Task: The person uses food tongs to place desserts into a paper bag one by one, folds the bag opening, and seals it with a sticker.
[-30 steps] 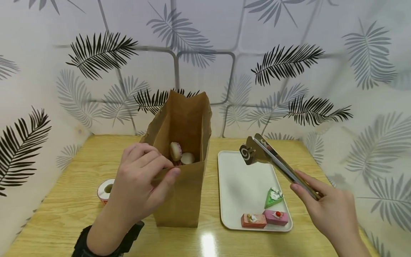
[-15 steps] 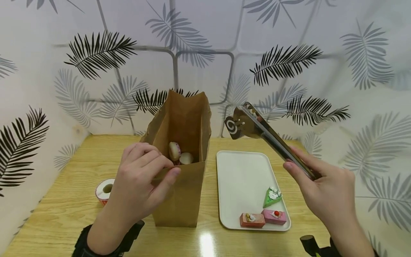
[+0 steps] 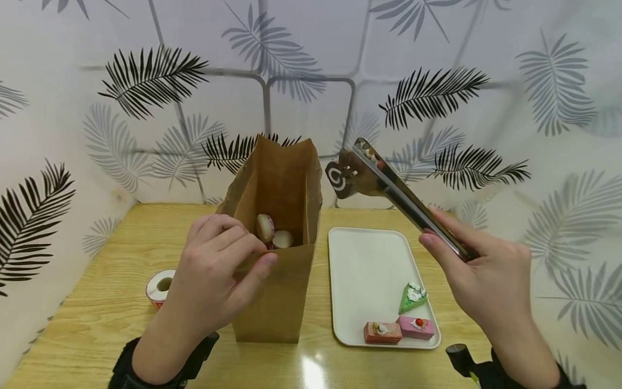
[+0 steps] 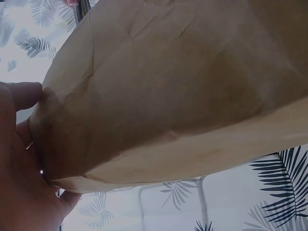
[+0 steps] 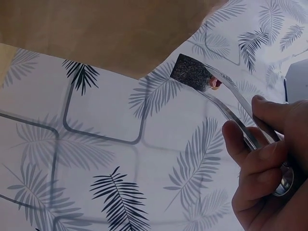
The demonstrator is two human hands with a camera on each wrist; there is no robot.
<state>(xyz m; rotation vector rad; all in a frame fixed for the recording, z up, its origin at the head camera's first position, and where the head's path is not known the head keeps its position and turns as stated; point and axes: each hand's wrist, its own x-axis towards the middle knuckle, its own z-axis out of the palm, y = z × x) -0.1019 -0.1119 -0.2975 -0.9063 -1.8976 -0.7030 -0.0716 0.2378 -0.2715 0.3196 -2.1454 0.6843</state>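
Note:
My left hand pinches the near rim of an upright brown paper bag, thumb outside. The bag's mouth gapes, and a round cream-coloured sweet with a purplish edge and a pale disc show inside. In my right hand are metal tongs, gripped between thumb and fingers. Their tips clamp a dark chocolate roll slice with a white swirl, held in the air just right of the bag's mouth. The right wrist view shows the slice's dark speckled side near the bag.
Right of the bag lies a white tray. On it are a green cake wedge, a pink cake and a layered reddish cake. A roll of white labels stands at the left, partly behind my left arm.
My right hand has lifted the tongs and roll slice from above the tray, up and left towards the bag's mouth. The left hand keeps its hold on the rim.

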